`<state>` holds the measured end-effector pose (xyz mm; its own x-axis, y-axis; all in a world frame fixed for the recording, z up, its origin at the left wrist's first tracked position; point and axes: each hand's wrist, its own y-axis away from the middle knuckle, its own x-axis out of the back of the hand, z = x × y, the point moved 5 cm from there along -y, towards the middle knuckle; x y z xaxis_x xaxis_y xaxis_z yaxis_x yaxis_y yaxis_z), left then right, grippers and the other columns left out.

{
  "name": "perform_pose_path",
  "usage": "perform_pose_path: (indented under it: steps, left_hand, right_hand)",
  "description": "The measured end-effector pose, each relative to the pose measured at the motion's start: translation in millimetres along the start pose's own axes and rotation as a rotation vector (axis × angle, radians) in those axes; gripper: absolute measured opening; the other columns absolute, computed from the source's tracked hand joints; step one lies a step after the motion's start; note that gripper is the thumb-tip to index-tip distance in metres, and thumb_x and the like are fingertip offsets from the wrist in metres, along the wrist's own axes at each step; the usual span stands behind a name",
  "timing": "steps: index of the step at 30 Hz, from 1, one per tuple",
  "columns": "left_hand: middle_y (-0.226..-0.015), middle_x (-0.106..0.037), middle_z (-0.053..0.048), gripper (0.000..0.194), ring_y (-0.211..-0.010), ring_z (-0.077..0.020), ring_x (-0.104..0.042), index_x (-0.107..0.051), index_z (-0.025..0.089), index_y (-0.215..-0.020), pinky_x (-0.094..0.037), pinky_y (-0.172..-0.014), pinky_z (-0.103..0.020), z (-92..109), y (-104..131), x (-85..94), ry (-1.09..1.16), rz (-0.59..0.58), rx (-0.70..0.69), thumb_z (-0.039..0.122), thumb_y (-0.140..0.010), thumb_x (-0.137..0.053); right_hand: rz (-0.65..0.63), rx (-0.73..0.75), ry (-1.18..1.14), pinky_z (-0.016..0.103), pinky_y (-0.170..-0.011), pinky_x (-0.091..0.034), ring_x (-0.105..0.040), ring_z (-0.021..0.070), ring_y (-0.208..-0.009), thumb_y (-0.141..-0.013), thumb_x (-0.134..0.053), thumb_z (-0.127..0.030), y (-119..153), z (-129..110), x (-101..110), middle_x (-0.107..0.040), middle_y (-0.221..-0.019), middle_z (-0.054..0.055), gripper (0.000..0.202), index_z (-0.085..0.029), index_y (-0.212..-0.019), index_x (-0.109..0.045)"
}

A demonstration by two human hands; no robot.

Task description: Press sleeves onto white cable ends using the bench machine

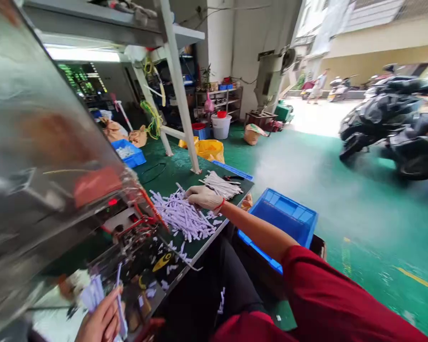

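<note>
My left hand (pixel 103 316) pinches a pale strip (pixel 119 274) near the machine (pixel 130 237). My gloved right hand (pixel 202 197) touches the heap (pixel 183 213) on the table (pixel 202 247); I can't tell whether it grasps any. Dragging tangled pieces could spill others over the edge.

Workshop opening onto a yard

A machine (pixel 128 228) is standing against a green workbench (pixel 196 178) strewn with cut strips (pixel 181 213), metal shelving (pixel 174 71) is rising behind it, a drill-press-like machine (pixel 269 78) is standing by the wall, 1 white bucket (pixel 221 127) is sitting on the green floor (pixel 306 171), and scooters (pixel 388 114) are parking outside the work area.
</note>
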<state>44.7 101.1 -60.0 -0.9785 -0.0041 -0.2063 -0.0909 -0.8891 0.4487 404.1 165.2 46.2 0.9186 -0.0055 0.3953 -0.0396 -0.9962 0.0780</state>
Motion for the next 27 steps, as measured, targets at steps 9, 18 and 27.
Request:
perform_pose_path:
  steps: [9, 18, 27]
  left_hand:
    - [-0.04, -0.024, 0.012, 0.048, -0.033, -0.0013, -0.022, -0.041, 0.018, -0.052, -0.017, -0.032, -0.015, 12, 58, -3.5, 0.326, -0.022, -0.052, 0.033, -0.066, -0.084]
    - [-0.05, -0.038, 0.009, 0.042, -0.035, -0.0008, -0.025, -0.047, 0.017, -0.062, -0.022, -0.033, -0.014, -12, 90, 32.3, 0.523, 0.004, -0.195, 0.037, -0.074, -0.082]
    - [-0.051, -0.044, 0.008, 0.027, -0.036, -0.0016, -0.033, -0.061, 0.014, -0.079, -0.025, -0.032, -0.012, -25, 88, 40.4, 0.548, 0.083, -0.201, 0.032, -0.074, -0.081]
  right_hand:
    - [-0.589, -0.106, -0.419, 0.017, -0.031, -0.033, -0.042, 0.007, -0.033, -0.087, -0.059, -0.05, 80, -3, -153, -0.052, -0.051, -0.007, 0.032, -0.02, -0.079, -0.051]
    - [-0.42, -0.135, -0.329, 0.018, -0.031, -0.037, -0.048, 0.0087, -0.034, -0.086, -0.055, -0.04, 53, -5, -230, -0.059, -0.053, -0.004, 0.023, -0.021, -0.075, -0.048]
    - [-0.409, -0.209, -0.419, 0.019, -0.028, -0.038, -0.049, 0.0104, -0.032, -0.085, -0.055, -0.034, 45, 1, -250, -0.055, -0.048, -0.005, 0.021, -0.02, -0.07, -0.051]
